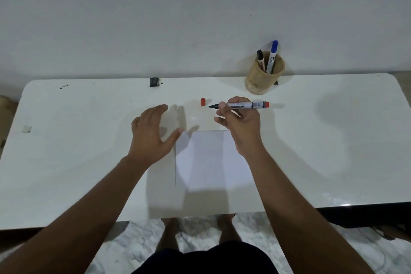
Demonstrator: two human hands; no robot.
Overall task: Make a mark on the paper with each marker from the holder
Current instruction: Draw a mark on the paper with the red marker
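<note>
A person stands at a white table, both bare arms reaching out over it. The right hand grips an uncapped marker lying almost level, dark tip pointing toward nine o'clock and red end toward three. The fingers wrap the barrel near the tip end. The marker is held above the tabletop, just past the far edge of the paper, and the tip is not on the sheet.

The red cap stands on the table a little to nine o'clock of the tip, apart from it and from both hands.

The left hand is spread wide, palm down, holding nothing. It sits at about ten o'clock from the paper, its thumb reaching toward the sheet's far left corner; whether it presses the table I cannot tell.

The paper lies flat near the table's front edge, between the two forearms, and looks blank.

At one o'clock from the paper, by the wall, stands the holder, with a black marker and a blue marker upright in it.

At the table's far edge, around twelve o'clock, sits a small black object.
</note>
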